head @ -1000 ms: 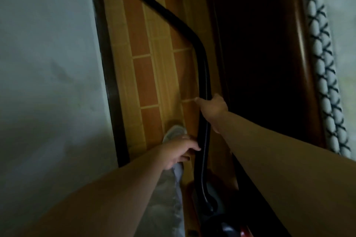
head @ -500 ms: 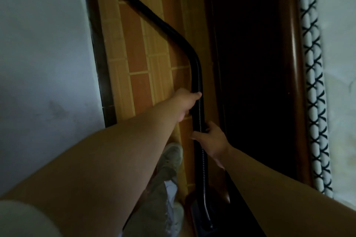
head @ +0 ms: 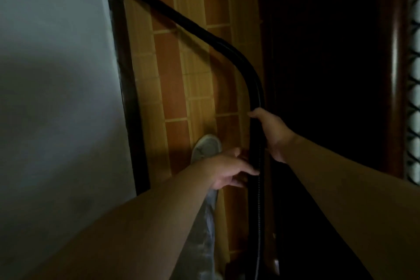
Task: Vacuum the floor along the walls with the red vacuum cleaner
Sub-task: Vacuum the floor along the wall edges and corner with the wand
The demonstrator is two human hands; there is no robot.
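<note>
Your right hand (head: pixel 270 132) is curling its grip round the black ribbed vacuum hose (head: pixel 255 200) below the bend, your left hand (head: pixel 227 170), grip spread, touching it lower. The far end is meeting the dark skirting board (head: pixel 128 98); steer it flush, slowly.

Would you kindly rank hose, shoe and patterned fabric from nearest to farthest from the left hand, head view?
From the left hand:
1. hose, touching its fingers.
2. shoe, just beyond, on the floor.
3. patterned fabric, far right edge.

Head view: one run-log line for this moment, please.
phase: edge vacuuming | right hand: grips black hose | left hand: touches hose, not wrapped | hose far end: reaches baseboard
</note>
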